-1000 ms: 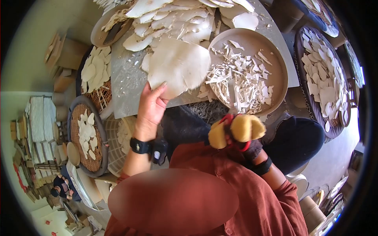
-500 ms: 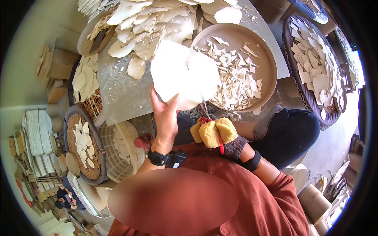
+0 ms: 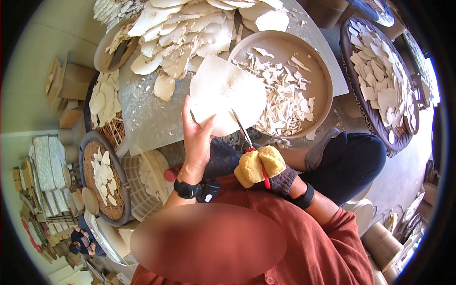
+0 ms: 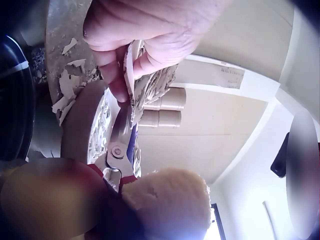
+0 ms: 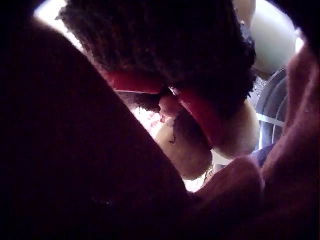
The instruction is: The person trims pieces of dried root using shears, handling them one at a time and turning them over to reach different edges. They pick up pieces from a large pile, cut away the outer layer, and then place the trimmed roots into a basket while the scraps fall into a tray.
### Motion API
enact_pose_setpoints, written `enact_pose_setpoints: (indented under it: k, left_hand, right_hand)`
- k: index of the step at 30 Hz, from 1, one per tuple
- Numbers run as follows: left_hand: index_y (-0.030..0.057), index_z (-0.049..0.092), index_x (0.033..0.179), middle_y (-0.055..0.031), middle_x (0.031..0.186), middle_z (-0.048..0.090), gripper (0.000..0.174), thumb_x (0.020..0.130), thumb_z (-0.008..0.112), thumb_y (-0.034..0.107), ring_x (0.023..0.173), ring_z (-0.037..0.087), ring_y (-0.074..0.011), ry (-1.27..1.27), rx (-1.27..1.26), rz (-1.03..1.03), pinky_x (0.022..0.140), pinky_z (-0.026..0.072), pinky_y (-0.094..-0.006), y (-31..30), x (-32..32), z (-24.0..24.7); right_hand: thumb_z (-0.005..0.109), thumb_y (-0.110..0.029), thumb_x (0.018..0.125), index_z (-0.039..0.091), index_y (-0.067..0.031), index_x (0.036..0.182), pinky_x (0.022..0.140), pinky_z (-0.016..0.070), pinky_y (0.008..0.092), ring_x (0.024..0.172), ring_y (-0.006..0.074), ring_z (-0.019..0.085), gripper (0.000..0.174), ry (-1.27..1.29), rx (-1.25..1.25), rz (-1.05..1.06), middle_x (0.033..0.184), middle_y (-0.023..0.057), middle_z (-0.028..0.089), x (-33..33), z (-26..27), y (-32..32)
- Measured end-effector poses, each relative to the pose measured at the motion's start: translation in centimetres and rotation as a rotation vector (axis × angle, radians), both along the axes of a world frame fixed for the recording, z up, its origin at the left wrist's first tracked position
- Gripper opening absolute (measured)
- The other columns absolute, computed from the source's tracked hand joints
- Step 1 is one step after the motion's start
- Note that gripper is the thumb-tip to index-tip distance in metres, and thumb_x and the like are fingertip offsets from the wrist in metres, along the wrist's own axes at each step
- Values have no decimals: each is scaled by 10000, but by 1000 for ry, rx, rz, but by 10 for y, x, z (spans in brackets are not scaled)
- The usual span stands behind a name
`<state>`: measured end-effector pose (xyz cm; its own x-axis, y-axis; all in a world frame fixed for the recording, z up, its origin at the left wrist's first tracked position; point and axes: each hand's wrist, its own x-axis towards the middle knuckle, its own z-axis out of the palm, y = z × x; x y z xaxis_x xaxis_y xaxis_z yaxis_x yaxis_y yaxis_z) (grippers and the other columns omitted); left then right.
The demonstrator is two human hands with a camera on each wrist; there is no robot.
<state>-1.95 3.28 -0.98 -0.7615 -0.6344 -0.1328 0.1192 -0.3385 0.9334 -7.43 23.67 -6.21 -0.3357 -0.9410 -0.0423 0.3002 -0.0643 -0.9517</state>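
Progress: early on this piece. The pale sheet point(image 3: 223, 90) looks largely uncut, with the scissors point(image 3: 242, 130) entering its near edge. Offcuts already fill the round tray point(image 3: 324, 71). A pile of whole sheets point(image 3: 190, 28) on the table is yet to be trimmed.

Left hand point(image 3: 197, 137): thumb and fingers pinch the sheet's near edge, holding it flat-side up above the table edge and tray.

Right hand point(image 3: 266, 171): closed round the scissors' padded red handles.

Scissors' long axis: handles near the body, tips pointing away and slightly left
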Motion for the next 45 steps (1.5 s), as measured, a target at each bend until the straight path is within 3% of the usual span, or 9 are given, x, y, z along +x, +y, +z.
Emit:
enact_pose_setpoints:
  k: [3,8,11,20,28,32,38,42,45]
  left_hand:
    - [120,126,1420,-124,1310,395,727,834,512,-69,1170,457,-215,3,-46,-79,947,440,-368,-2,1,-3]
    - [89,108,1420,-138,1314,391,747,820,520,-81,1130,476,-198,-6,52,-80,935,434,-333,6,3,3]
    - [87,115,1419,-137,1310,392,739,820,514,-82,1118,482,-193,-20,78,-80,931,434,-330,8,5,3]
    - [112,144,1418,-114,1296,401,727,822,518,-70,1126,468,-181,-42,-55,-177,933,426,-323,-2,8,-8]
    - [87,124,1417,-127,1287,407,741,818,533,-62,1030,525,-157,-46,55,-122,831,474,-271,5,3,1]
    - [81,125,1411,-134,1241,457,726,831,557,16,1016,547,-179,-120,63,-99,803,500,-287,4,4,2]
    - [-5,461,1203,-94,1116,579,417,820,595,90,1014,570,-207,-197,309,-272,907,447,-360,-53,-6,24]
    - [15,541,1111,-91,1077,606,324,796,612,27,990,582,-200,-133,267,-282,914,448,-351,-73,-9,35]
    - [38,604,1034,-75,1070,619,247,791,602,-11,1007,576,-198,66,175,-216,926,441,-356,-101,-7,42]
  right_hand:
    - [601,-110,784,590,-56,1081,856,445,336,989,248,574,302,632,-4,-40,1053,99,619,-3,8,-6]
    - [643,-120,715,638,-51,939,757,464,365,871,289,598,234,-189,108,-129,912,119,648,3,9,-16]
    - [657,-131,698,642,-50,919,744,463,369,861,293,598,237,-249,138,-167,893,120,648,5,12,-16]
    - [605,-115,754,600,-66,964,733,458,364,867,259,596,215,580,7,-102,907,92,629,-2,25,-15]
    - [535,-46,848,576,-46,1061,840,471,303,962,201,597,217,-845,-130,-100,1039,89,621,8,2,-10]
    - [556,-59,872,544,-15,1083,863,482,293,961,167,595,216,273,61,-59,1038,86,615,-3,5,-9]
    - [536,-138,890,566,-11,1039,791,489,309,915,185,607,198,-393,47,-1,994,98,623,-7,18,-8]
    - [559,-140,882,541,-10,1072,816,491,301,908,177,603,231,131,144,109,985,91,620,-12,7,-4]
    - [554,-131,884,536,-8,1077,846,478,289,916,171,597,230,-263,63,24,1048,107,593,-9,4,5]
